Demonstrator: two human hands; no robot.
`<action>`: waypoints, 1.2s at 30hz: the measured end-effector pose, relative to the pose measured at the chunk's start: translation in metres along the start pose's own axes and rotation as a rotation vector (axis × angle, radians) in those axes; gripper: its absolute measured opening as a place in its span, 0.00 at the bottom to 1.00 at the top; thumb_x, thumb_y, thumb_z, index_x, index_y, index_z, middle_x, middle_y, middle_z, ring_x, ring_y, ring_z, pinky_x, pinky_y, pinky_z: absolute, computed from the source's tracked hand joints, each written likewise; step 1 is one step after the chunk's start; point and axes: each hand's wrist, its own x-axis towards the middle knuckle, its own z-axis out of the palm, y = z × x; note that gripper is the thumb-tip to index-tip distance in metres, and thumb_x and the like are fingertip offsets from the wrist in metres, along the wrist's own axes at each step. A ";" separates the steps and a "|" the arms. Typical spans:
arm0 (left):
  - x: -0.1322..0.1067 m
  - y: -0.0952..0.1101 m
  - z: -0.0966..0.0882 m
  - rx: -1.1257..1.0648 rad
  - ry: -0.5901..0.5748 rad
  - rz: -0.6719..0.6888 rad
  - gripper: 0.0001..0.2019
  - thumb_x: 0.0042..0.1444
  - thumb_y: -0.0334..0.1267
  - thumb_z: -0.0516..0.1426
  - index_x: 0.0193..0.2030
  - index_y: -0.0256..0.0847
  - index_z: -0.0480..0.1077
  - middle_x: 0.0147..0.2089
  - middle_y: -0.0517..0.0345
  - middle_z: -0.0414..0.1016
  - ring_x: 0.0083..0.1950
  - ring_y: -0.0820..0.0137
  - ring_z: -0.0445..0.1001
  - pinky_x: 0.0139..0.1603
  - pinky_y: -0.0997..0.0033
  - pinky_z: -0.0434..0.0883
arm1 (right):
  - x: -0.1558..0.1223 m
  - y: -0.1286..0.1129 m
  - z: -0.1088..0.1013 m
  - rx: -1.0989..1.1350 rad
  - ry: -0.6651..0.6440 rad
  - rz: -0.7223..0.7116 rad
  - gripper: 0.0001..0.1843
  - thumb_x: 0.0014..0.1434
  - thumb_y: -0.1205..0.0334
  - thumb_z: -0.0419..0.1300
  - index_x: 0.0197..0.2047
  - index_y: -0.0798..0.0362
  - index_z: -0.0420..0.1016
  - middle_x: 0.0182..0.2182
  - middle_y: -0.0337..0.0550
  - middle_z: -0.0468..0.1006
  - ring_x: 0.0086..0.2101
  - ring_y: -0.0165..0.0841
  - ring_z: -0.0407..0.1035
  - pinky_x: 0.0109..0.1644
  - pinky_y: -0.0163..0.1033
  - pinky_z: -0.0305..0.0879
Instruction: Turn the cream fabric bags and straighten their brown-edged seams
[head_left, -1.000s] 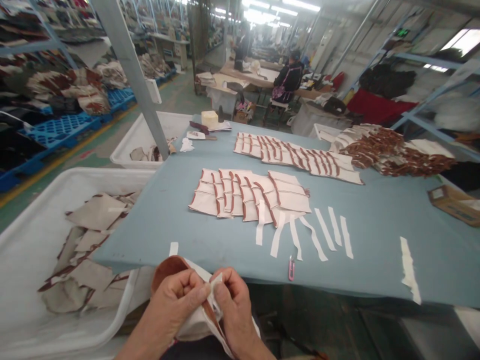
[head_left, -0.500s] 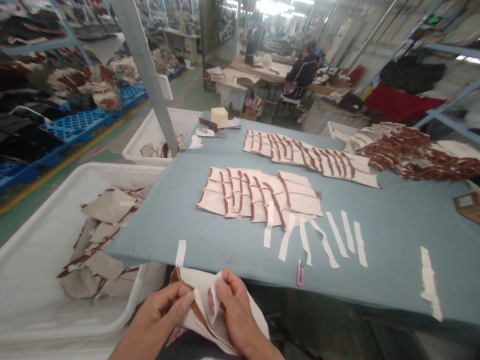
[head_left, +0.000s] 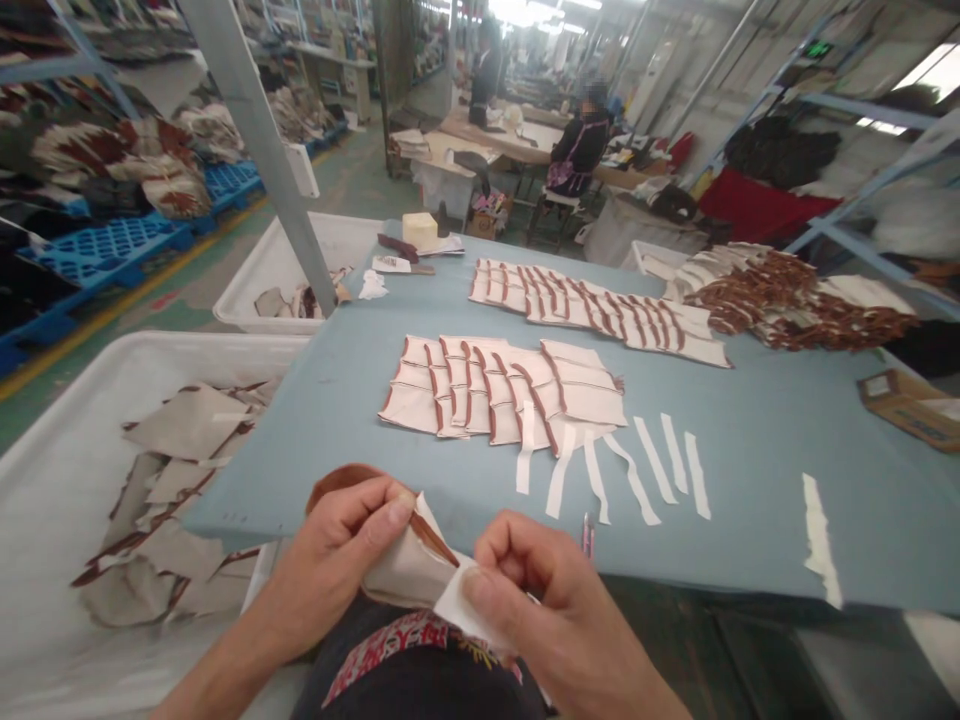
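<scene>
Over the table's near edge, a cream fabric piece (head_left: 405, 570) with a brown border is stretched between my hands. My left hand (head_left: 352, 540) is closed on its brown-edged side, thumb pressed on top. My right hand (head_left: 540, 590) pinches a white strip (head_left: 469, 600) at the piece's right end; whether the strip is joined to the fabric I cannot tell. Beyond my right hand lie small pink thread snips (head_left: 588, 535), partly covered by it. Several loose white strips (head_left: 637, 480) fan out on the table, some over a row of overlapping cream panels (head_left: 502, 390) with brown edges.
A second row of panels (head_left: 592, 305) lies farther back on the blue-green table (head_left: 300, 430). Brown and cream pieces (head_left: 780, 300) are heaped at the right. On the left, a white bin (head_left: 150, 345) holds fabric pieces beside a grey post (head_left: 262, 150). People work behind.
Both hands have risen with the fabric piece, and my right hand has moved right, drawing it out straighter. The view has turned slightly right. The strip at the near edge no longer shows.
</scene>
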 end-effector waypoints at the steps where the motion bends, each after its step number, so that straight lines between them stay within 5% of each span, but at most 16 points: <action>1: 0.001 0.002 0.000 -0.022 -0.004 -0.003 0.27 0.71 0.61 0.58 0.30 0.40 0.79 0.28 0.59 0.73 0.27 0.70 0.67 0.28 0.75 0.63 | -0.001 -0.005 0.005 -0.048 0.024 -0.032 0.17 0.67 0.49 0.65 0.32 0.49 0.71 0.20 0.31 0.68 0.21 0.26 0.57 0.24 0.32 0.51; 8: 0.007 0.021 0.007 -0.039 0.053 0.001 0.25 0.67 0.59 0.61 0.27 0.40 0.76 0.28 0.61 0.69 0.28 0.71 0.65 0.28 0.77 0.64 | 0.013 -0.020 0.016 -0.293 0.249 -0.262 0.15 0.67 0.53 0.64 0.30 0.49 0.72 0.18 0.30 0.68 0.19 0.25 0.57 0.22 0.32 0.46; 14: 0.008 0.029 0.007 -0.085 0.043 -0.091 0.27 0.60 0.63 0.63 0.25 0.41 0.68 0.24 0.65 0.60 0.25 0.73 0.58 0.24 0.77 0.60 | 0.022 -0.020 0.018 -0.309 0.264 -0.261 0.15 0.67 0.52 0.64 0.30 0.49 0.71 0.18 0.31 0.69 0.19 0.27 0.60 0.22 0.33 0.50; 36: 0.004 0.010 0.010 -0.085 0.073 -0.058 0.25 0.65 0.59 0.62 0.27 0.41 0.71 0.25 0.65 0.60 0.25 0.73 0.57 0.24 0.77 0.58 | 0.031 -0.004 0.031 -0.358 0.405 -0.260 0.18 0.67 0.49 0.61 0.28 0.47 0.66 0.17 0.31 0.68 0.18 0.29 0.60 0.24 0.34 0.51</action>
